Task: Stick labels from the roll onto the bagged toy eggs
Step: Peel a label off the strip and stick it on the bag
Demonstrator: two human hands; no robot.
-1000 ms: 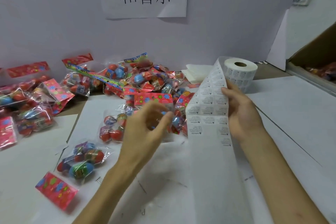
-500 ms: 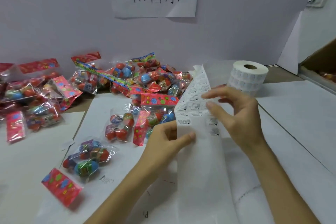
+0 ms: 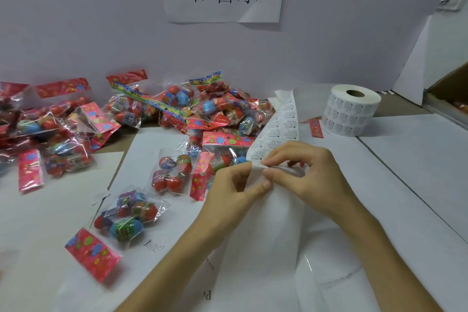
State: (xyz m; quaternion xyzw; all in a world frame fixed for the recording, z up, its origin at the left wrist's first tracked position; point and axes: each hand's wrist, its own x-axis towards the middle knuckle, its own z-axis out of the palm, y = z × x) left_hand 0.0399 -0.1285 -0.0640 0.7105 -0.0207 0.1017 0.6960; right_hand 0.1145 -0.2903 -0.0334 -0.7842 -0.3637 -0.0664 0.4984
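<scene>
We see the label roll (image 3: 350, 111) standing on end at the back right of the counter (image 3: 410, 175), white, with three rows of small printed labels around it. The label strip (image 3: 281, 123) rises off the counter near the roll and is pinched at its lowest printed rows. Below the pinch it is bare white backing (image 3: 266, 248). The bagged toy eggs are clear bags with red flowered headers and red and blue eggs. We mark a pile (image 3: 202, 109) at the back centre, a cluster (image 3: 53, 134) at left, one bag (image 3: 173, 172) lying flat just left of the strip, and another bag (image 3: 126, 220) nearer the front left.
</scene>
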